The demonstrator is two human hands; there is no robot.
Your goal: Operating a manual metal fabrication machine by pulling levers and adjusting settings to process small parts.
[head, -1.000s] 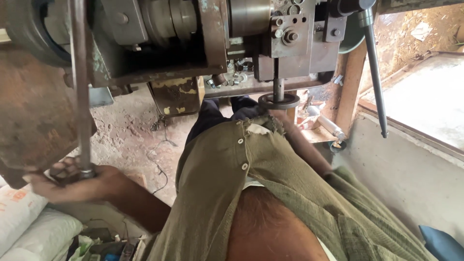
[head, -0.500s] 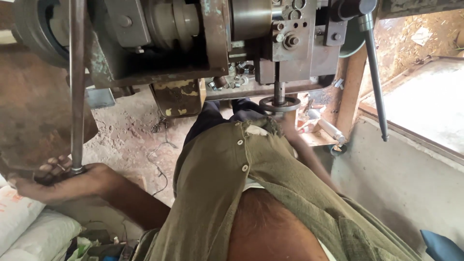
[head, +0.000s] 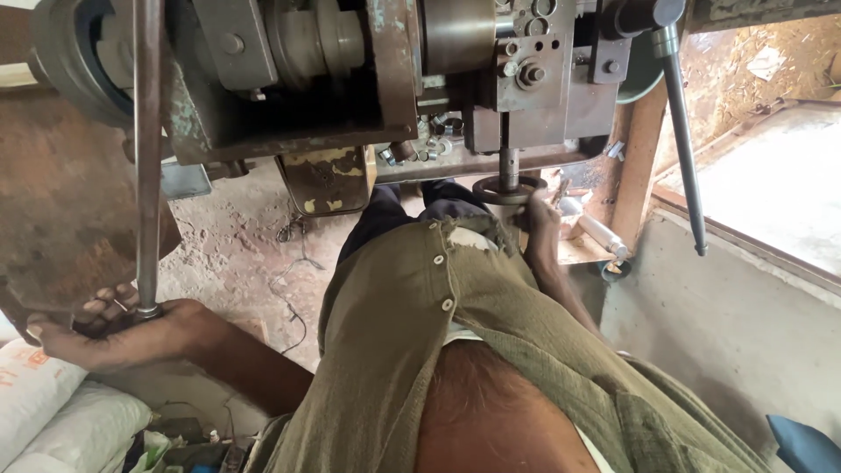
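The left hand [head: 118,328] is curled around the lower end of a long steel rod [head: 147,158] that rises straight above it. The right hand [head: 536,219] grips a small round handwheel [head: 508,189] under the machine [head: 368,79], well apart from the left hand.

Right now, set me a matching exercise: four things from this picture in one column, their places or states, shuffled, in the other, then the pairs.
Things:
1. left hand
2. right hand
3. long black lever
4. white sacks

Places or states:
A. hangs down at the right, untouched
B. lie at the lower left
C. grips the upright steel rod's lower end
D. on the small round handwheel

Pairs: 1-C, 2-D, 3-A, 4-B
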